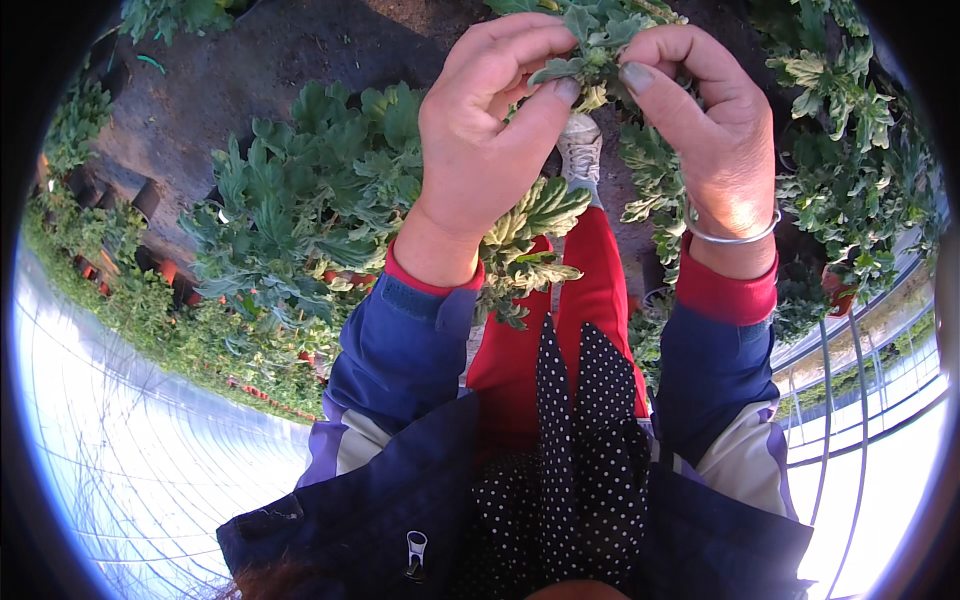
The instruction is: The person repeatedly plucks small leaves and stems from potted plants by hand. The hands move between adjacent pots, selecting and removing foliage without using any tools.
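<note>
Both hands are raised at the top centre, on either side of a leafy plant shoot [596, 56] with lobed green leaves and a tight green bud cluster. My left hand [499, 124] pinches a leaf at the shoot's left side between thumb and fingers. On the other side, my right hand [709, 124], with a metal bangle [731, 238] at the wrist, has thumb and index finger closed at the shoot's edge; what lies between those fingertips is hidden. Paler, yellowish leaves [594, 97] hang just under the bud cluster.
Dense leafy plants [315, 187] stand at the left, and more plants [847, 165] at the right. Orange-red pots [836, 289] show among them. Dark ground [225, 67] lies between rows. A shoe [581, 146] is below the hands. Curved greenhouse poles [862, 420] rise at lower right.
</note>
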`<state>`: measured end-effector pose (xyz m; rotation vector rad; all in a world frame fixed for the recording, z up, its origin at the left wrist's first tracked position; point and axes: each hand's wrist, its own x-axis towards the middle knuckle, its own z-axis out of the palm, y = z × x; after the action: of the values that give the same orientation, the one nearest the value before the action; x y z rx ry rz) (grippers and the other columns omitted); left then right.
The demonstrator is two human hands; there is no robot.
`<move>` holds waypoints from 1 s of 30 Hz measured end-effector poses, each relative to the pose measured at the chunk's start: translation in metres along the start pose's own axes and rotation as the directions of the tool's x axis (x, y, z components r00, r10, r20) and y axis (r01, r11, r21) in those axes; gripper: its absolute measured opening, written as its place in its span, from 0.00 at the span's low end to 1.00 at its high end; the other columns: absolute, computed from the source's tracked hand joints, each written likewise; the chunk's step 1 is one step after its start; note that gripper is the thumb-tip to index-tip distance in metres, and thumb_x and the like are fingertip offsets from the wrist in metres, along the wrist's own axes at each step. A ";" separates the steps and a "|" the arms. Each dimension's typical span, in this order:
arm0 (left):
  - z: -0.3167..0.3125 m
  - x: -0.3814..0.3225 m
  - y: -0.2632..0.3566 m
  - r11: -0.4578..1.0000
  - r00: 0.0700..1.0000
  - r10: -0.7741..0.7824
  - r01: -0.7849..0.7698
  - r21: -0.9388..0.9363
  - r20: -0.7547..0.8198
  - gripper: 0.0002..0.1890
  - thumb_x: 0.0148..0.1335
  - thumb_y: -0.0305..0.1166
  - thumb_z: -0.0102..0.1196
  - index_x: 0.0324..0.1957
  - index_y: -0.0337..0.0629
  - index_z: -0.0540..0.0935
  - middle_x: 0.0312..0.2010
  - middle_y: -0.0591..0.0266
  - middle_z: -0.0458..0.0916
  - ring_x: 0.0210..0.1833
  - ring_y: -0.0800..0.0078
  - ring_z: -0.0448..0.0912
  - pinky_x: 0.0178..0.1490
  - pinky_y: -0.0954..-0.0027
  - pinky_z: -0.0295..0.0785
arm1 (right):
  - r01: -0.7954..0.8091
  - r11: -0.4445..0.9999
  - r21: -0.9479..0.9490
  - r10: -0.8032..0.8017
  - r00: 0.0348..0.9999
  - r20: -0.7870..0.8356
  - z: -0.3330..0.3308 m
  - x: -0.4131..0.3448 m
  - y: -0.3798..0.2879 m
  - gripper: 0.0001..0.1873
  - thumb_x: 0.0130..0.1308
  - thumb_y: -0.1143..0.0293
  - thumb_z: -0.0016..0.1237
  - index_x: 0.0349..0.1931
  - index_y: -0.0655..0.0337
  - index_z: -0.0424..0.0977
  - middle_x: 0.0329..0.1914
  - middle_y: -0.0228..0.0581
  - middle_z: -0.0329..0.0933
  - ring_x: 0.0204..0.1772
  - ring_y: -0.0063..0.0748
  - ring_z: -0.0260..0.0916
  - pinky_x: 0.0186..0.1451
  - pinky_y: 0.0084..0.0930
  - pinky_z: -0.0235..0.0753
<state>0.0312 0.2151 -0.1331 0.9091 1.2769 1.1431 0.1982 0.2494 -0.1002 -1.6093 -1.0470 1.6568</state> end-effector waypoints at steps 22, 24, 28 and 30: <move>-0.005 -0.001 0.000 0.996 0.994 -0.073 0.069 -0.050 -0.085 0.09 0.63 0.19 0.57 0.45 0.30 0.81 0.44 0.61 0.80 0.45 0.79 0.77 0.49 0.78 0.74 | 0.083 0.996 -0.016 -0.085 0.990 -0.115 0.036 -0.009 0.013 0.06 0.58 0.77 0.60 0.36 0.63 0.80 0.21 0.19 0.67 0.27 0.07 0.60 0.27 0.11 0.63; -0.004 -0.001 0.001 0.992 0.987 -0.112 0.104 -0.070 -0.119 0.09 0.63 0.19 0.57 0.45 0.30 0.81 0.42 0.61 0.81 0.44 0.79 0.78 0.50 0.78 0.74 | 0.010 1.000 0.001 -0.010 0.998 -0.059 0.033 -0.009 0.014 0.08 0.60 0.79 0.59 0.40 0.65 0.79 0.28 0.23 0.72 0.32 0.10 0.65 0.33 0.10 0.66; -0.004 0.000 0.003 0.983 0.980 -0.145 0.127 -0.134 -0.135 0.09 0.63 0.19 0.57 0.45 0.30 0.81 0.40 0.61 0.83 0.42 0.79 0.79 0.49 0.78 0.74 | -0.089 0.973 0.212 0.099 0.994 -0.038 0.030 -0.006 0.019 0.09 0.61 0.79 0.58 0.42 0.65 0.78 0.30 0.25 0.75 0.32 0.12 0.67 0.33 0.10 0.66; -0.005 0.000 0.004 0.983 0.980 -0.150 0.133 -0.126 -0.134 0.09 0.63 0.19 0.57 0.45 0.29 0.81 0.41 0.60 0.82 0.43 0.78 0.79 0.50 0.77 0.75 | -0.143 0.951 0.276 0.153 0.988 -0.014 0.029 -0.003 0.022 0.08 0.62 0.78 0.57 0.42 0.64 0.78 0.30 0.25 0.75 0.31 0.12 0.67 0.33 0.10 0.66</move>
<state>0.0256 0.2154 -0.1298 0.6483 1.3532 1.1733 0.1722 0.2314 -0.1189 -1.5559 -0.6572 1.7766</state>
